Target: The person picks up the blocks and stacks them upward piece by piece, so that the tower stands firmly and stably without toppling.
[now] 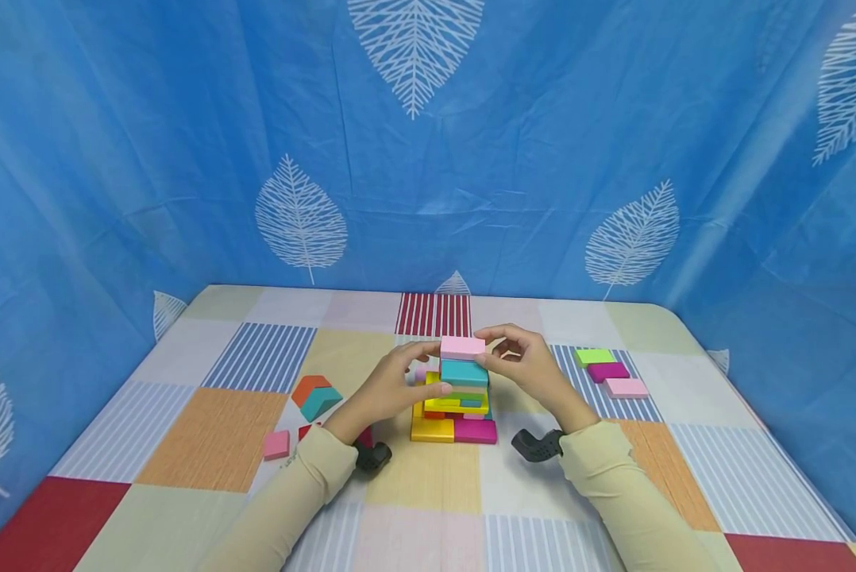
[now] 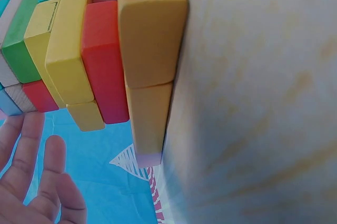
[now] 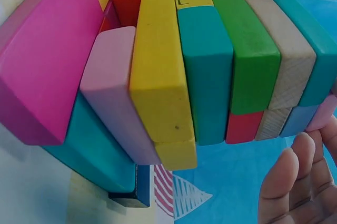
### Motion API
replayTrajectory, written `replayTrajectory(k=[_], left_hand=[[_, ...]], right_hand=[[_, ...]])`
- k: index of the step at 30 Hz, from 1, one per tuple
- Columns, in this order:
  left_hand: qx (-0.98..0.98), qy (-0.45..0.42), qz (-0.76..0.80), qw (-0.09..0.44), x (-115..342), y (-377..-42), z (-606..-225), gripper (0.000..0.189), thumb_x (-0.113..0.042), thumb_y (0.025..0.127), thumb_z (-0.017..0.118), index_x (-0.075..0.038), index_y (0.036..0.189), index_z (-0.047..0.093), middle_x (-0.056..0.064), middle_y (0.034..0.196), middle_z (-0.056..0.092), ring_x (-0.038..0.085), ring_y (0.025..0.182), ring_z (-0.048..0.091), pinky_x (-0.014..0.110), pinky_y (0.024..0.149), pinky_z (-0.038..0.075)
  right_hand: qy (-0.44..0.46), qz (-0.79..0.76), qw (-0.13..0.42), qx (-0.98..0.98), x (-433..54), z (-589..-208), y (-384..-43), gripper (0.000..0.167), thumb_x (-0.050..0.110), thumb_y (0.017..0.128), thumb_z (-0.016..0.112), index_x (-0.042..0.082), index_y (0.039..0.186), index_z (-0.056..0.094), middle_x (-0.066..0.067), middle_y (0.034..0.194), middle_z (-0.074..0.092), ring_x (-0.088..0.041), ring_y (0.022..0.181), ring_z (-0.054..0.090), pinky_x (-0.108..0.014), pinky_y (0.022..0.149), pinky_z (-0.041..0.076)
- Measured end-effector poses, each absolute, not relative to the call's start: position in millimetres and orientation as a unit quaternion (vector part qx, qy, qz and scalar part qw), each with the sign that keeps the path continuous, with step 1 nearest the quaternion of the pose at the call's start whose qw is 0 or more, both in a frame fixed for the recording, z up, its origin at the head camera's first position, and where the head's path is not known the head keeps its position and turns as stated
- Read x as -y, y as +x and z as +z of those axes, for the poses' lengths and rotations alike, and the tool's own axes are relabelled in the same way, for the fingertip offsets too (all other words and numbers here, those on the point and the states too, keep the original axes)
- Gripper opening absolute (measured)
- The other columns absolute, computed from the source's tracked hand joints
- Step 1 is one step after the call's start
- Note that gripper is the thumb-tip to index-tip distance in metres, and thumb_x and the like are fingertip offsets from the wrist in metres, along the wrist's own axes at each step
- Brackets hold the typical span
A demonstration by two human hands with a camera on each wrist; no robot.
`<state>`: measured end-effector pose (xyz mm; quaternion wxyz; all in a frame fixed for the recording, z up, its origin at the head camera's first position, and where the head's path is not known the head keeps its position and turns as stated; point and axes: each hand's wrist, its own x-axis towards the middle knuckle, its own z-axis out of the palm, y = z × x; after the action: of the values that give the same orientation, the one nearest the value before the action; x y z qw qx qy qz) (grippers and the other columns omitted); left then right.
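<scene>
A tower of wooden blocks in mixed colours stands on the cloth, a pink block on top and a yellow and a magenta block at its front base. On the left side, my left hand touches the tower with fairly straight fingers; its fingertips reach the upper layers and its thumb lies across the front below the teal block. My right hand pinches the right end of the pink block between thumb and forefinger. From the right wrist view, fingertips show beside the tower's upper layers.
To the right lie a lime, a magenta and a pink block. Left of the tower are an orange block, a teal block and a small pink block; red ones are partly hidden by my left wrist. A blue curtain hangs behind.
</scene>
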<state>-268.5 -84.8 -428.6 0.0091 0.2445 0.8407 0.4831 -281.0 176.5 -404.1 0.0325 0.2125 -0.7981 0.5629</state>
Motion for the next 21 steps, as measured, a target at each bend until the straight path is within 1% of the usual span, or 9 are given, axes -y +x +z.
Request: replayTrajectory(k=[5,10,14,18,21], left_hand=[[-0.841,0.245,0.482,0.009,85,-269,-428,0.067,-0.023,0.095,0.085,-0.006,0.154,0.057,0.013,0.151,0.062,0.035,0.144,0.051,0.064,0.119,0.041],[-0.842,0.242,0.482,0.011,84,-268,-428,0.067,-0.023,0.095,0.085,-0.006,0.154,0.057,0.012,0.151,0.062,0.035,0.145,0.050,0.064,0.120,0.040],[-0.842,0.242,0.482,0.011,84,-267,-427,0.067,-0.023,0.095,0.085,-0.007,0.154,0.058,0.012,0.151,0.062,0.035,0.144,0.051,0.064,0.119,0.040],[-0.843,0.243,0.481,0.007,83,-266,-426,0.067,-0.023,0.095,0.085,-0.006,0.154,0.057,0.013,0.150,0.062,0.036,0.144,0.051,0.064,0.119,0.041],[-0.844,0.241,0.479,0.007,83,-266,-427,0.068,-0.023,0.095,0.086,-0.006,0.154,0.057,0.013,0.150,0.062,0.036,0.145,0.050,0.063,0.120,0.041]], right_hand=[[0.208,0.565,0.024,0.798,-177,-405,-281,0.034,0.001,0.097,0.078,-0.007,0.129,0.071,-0.020,0.120,0.069,-0.021,0.094,0.062,-0.022,0.078,0.056],[0.212,0.567,0.018,0.796,-178,-405,-282,0.034,0.001,0.097,0.077,-0.008,0.130,0.070,-0.021,0.121,0.069,-0.022,0.095,0.062,-0.022,0.079,0.056],[0.219,0.565,0.010,0.795,-182,-403,-282,0.038,0.002,0.098,0.076,-0.008,0.134,0.067,-0.023,0.123,0.068,-0.020,0.095,0.062,-0.023,0.078,0.057],[0.221,0.558,0.011,0.800,-198,-401,-282,0.040,0.004,0.101,0.072,-0.009,0.139,0.064,-0.024,0.123,0.066,-0.020,0.094,0.066,-0.026,0.077,0.059],[0.212,0.550,0.019,0.807,-221,-401,-282,0.036,0.006,0.104,0.068,-0.009,0.137,0.064,-0.017,0.117,0.068,-0.018,0.093,0.068,-0.027,0.076,0.060]])
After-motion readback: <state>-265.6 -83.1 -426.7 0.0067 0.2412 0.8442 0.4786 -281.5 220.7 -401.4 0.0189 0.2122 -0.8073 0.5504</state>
